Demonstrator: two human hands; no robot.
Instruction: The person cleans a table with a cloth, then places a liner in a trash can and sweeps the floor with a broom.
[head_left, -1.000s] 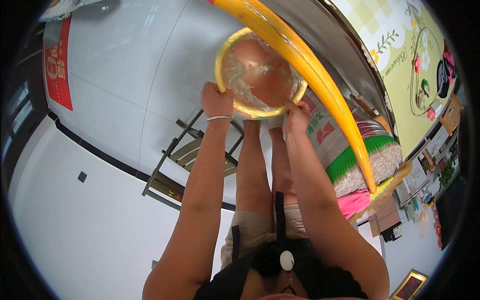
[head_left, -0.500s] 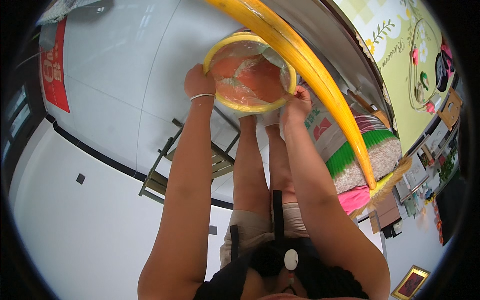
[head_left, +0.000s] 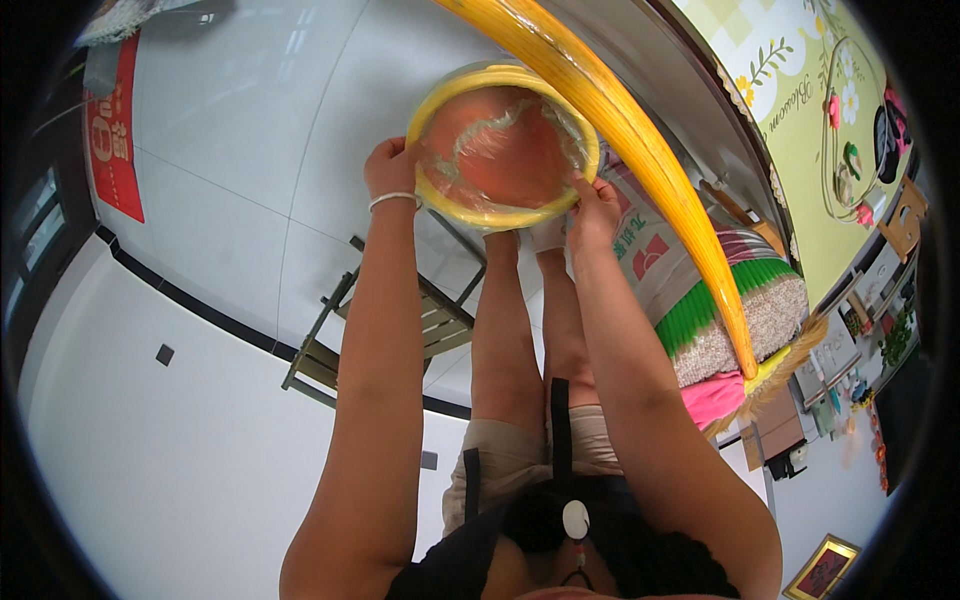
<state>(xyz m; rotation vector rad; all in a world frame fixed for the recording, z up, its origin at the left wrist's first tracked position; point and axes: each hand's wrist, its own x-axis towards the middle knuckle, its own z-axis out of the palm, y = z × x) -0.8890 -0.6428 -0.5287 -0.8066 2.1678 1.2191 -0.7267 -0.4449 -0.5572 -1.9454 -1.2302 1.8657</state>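
A round trash can (head_left: 422, 105) with a thick yellow rim and a reddish-orange inside stands before my feet. A clear plastic bag (head_left: 500, 128) lines it, folded over the rim and sagging inside in shiny wrinkles. On the left side, my left hand (head_left: 392, 168) is closed at the rim, its thumb on the upper edge where the bag wraps over. My right hand (head_left: 596, 208) pinches the bag's edge at the lower right of the rim. The fingertips under the rim are hidden on both sides.
A long yellow pole (head_left: 640, 140) arches past the can's right side, ending near tan bristles (head_left: 775, 385). Beside it stands a large printed sack (head_left: 745, 330). Left of my legs is a slatted folding stool (head_left: 425, 320). A table with a floral cloth (head_left: 800, 100) is at the right.
The bag has sunk deeper into the can, and its wrinkles have shifted toward the wall. Both hands stay at the rim; the left has shifted slightly down and left.
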